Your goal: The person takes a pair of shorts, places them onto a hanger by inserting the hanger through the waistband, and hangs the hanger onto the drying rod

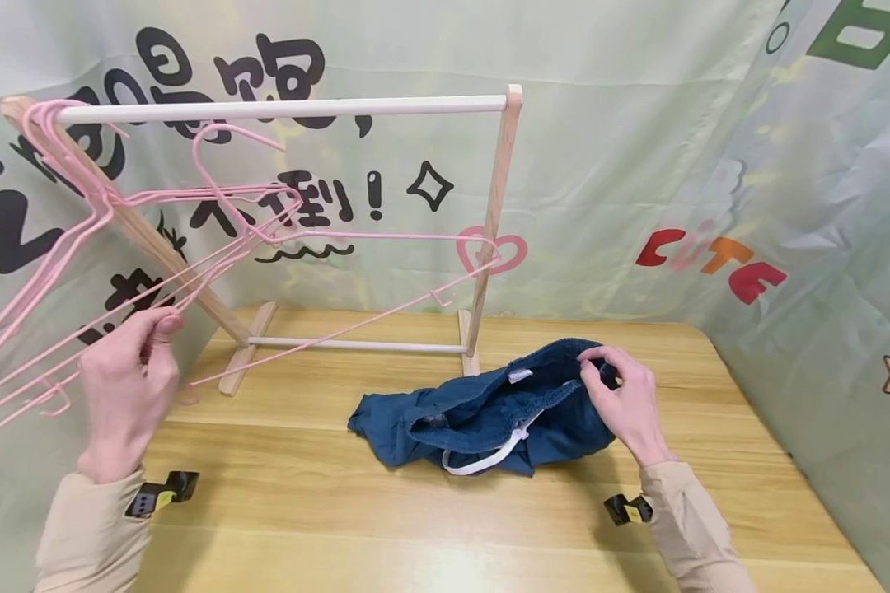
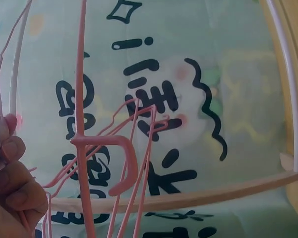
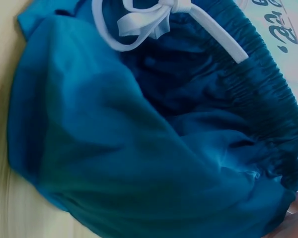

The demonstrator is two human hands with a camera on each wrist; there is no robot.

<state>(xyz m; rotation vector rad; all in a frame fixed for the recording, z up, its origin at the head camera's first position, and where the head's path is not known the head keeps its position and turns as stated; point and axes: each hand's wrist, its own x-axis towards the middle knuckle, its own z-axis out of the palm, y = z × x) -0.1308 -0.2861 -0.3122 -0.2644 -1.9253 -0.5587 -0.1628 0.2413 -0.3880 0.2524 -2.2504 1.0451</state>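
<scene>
My left hand (image 1: 129, 371) grips one arm of a pink clothes hanger (image 1: 386, 236) and holds it up at the left. Its hook is below the rack's top rod, and its far corner points right. In the left wrist view, curled fingers show at the left edge, beside a pink bar with a small hook. Blue drawstring pants (image 1: 482, 412) lie bunched on the table, their waistband partly open and a white cord (image 3: 208, 29) tied in a bow. My right hand (image 1: 626, 399) pinches the waistband at its right end; only fingertips appear in the right wrist view's corner.
A wooden rack (image 1: 493, 198) with a white top rod (image 1: 289, 109) stands at the back left. Several pink hangers (image 1: 67, 239) hang at its left end, close to my left hand. Printed curtains (image 1: 601, 165) border the wooden table (image 1: 304, 527).
</scene>
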